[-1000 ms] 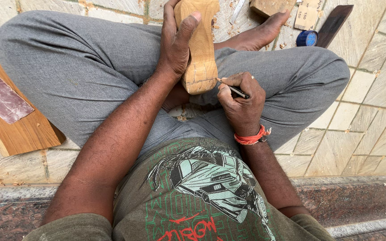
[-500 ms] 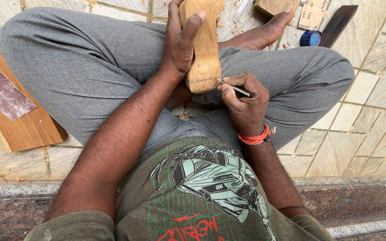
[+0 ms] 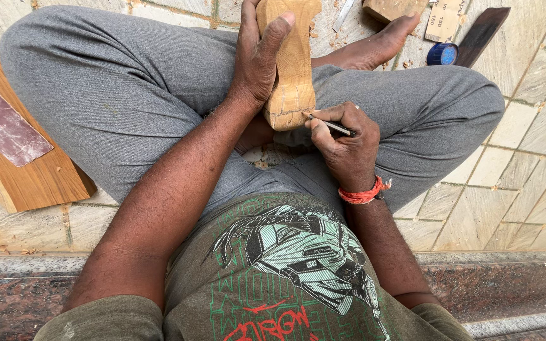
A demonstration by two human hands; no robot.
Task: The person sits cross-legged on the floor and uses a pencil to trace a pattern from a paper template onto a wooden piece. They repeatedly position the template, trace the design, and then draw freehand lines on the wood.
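Observation:
I sit cross-legged in grey trousers on a tiled floor. My left hand (image 3: 257,57) grips a light carved wooden piece (image 3: 293,69) from its left side, thumb over the front, holding it upright above my lap. My right hand (image 3: 342,142), with a red thread band at the wrist, is shut on a thin dark carving tool (image 3: 331,125) held like a pen. The tool's tip touches the lower right edge of the wooden piece.
A wooden board (image 3: 30,173) with a sheet of reddish sandpaper (image 3: 4,123) lies at the left. Beyond my bare foot (image 3: 374,44) are a wood block (image 3: 393,7), a blue round cap (image 3: 442,53), a dark flat bar (image 3: 480,26) and wood chips.
The view has shifted slightly. My right hand with the tool has moved a little along the lower edge of the wooden piece; my left hand keeps its grip.

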